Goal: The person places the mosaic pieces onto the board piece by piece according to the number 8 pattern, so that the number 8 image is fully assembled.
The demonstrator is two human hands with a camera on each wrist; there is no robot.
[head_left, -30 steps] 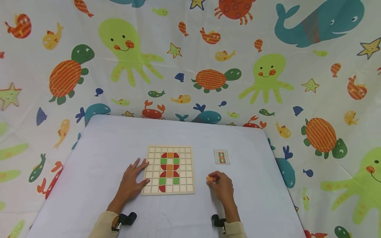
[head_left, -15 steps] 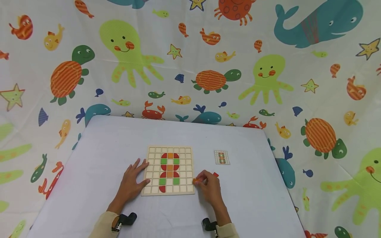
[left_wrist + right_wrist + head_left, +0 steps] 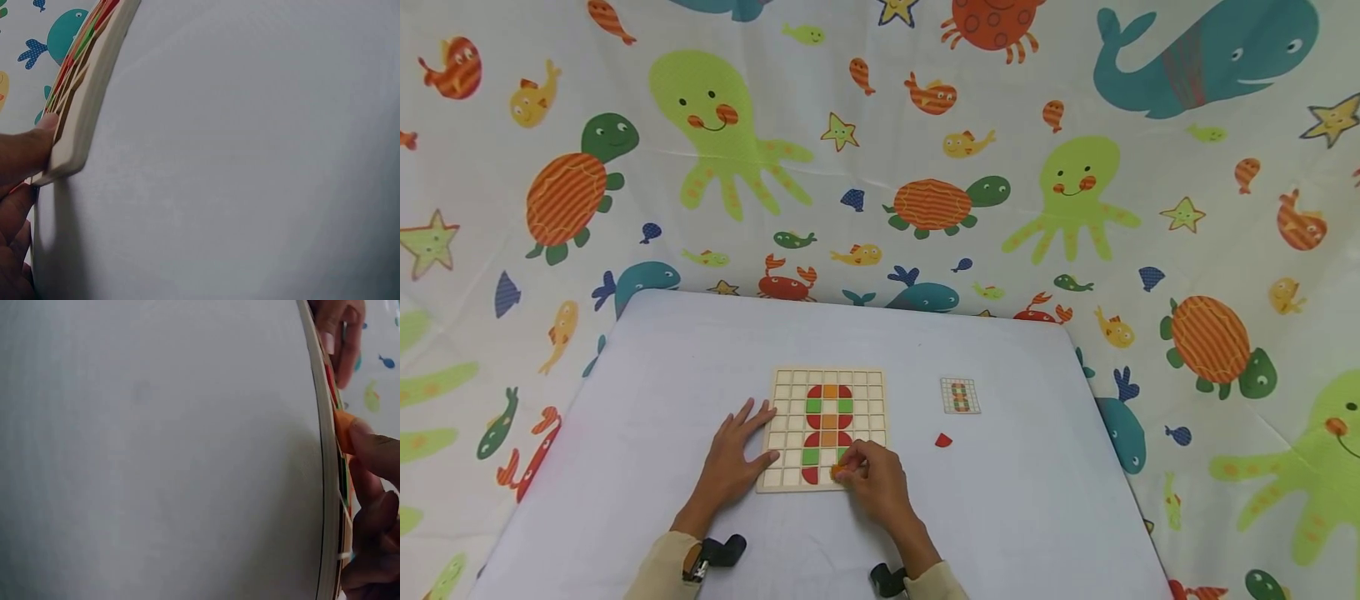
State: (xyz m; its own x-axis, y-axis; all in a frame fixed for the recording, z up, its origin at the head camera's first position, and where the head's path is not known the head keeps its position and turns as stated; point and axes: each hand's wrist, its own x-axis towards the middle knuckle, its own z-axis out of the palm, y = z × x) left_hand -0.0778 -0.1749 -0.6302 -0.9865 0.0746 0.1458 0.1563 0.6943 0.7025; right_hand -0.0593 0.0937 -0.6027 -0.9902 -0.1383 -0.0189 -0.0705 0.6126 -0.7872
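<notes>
A wooden grid board (image 3: 869, 417) lies on the white table, with red, green and orange tiles set in its middle columns. My left hand (image 3: 730, 454) rests at the board's left side, fingers spread, with thumb and a fingertip on its edge. Between thumb and fingers my right hand (image 3: 876, 479) pinches an orange tile (image 3: 344, 430) over the bottom row, just right of the red tile (image 3: 809, 476) there. The right fingers partly cover the lower right green tile. Both the board's rim (image 3: 94, 106) and the left thumb show in the left wrist view.
A small pattern card (image 3: 960, 396) with a printed grid lies right of the board. Below it sits a loose red quarter-round tile (image 3: 943, 440). Behind the table (image 3: 1037, 500) hangs a cloth (image 3: 865, 108) printed with sea animals.
My right hand has moved left with the orange tile, from the bare table onto the board's bottom row. The loose red tile has come into sight. My left hand has stayed put.
</notes>
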